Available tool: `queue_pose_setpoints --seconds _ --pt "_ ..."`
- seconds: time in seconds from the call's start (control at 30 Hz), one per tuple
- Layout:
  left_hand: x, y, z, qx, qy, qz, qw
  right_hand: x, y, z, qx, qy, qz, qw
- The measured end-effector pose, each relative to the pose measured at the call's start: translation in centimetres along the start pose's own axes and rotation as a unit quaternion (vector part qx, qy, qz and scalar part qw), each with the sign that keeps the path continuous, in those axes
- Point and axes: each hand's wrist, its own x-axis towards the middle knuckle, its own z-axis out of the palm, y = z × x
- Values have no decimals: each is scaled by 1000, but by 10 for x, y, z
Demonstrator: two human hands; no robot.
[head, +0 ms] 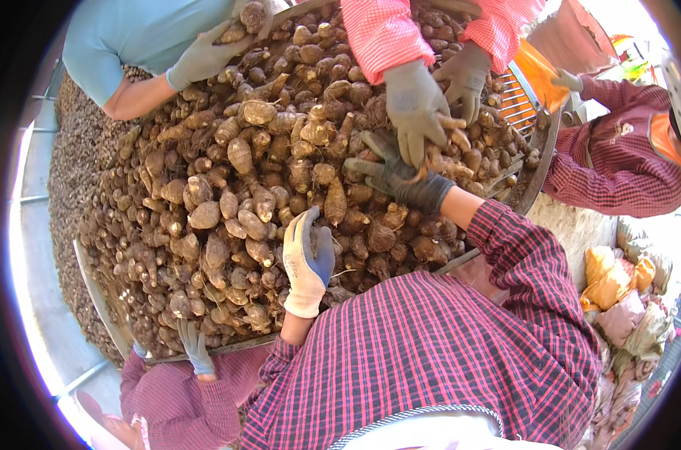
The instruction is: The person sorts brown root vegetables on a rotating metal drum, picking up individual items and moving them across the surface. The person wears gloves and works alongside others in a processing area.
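Observation:
A large heap of brown taro corms (pixel 250 197) with root hairs lies before me. My left hand (pixel 306 261), in a white and blue glove, rests at the near side of the heap with curled fingers. Something dark shows between its thumb and fingers; whether it is a corm or soiled glove is unclear. My right hand (pixel 405 177), in a dark glove, reaches over the corms with its fingers spread. Just beyond it, a co-worker's grey-gloved hand (pixel 416 109) is among long reddish-brown corms (pixel 455 138), and loose strands hang over the back of my right glove.
Across the heap, another co-worker's gloved hand (pixel 208 56) holds corms. A third person's hand (pixel 194 346) touches the near left edge. A metal grate (pixel 517 95) and curved rim (pixel 534 180) bound the right side. Filled sacks (pixel 610 287) stand right; smaller pieces (pixel 76 197) pile left.

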Motion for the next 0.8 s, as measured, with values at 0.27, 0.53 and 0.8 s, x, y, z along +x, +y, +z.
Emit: queue_pose_setpoints --seconds 0.27,0.53,0.8 --pt "6 10 -11 5 -35 18 999 64 120 -50 -305 -164 235 908" --pt "-19 -24 -15 67 30 4 997 -5 -13 -96 -128 -39 183 974" --pt "-7 -13 1 111 -58 69 990 -81 -86 -43 -97 -169 65 979"
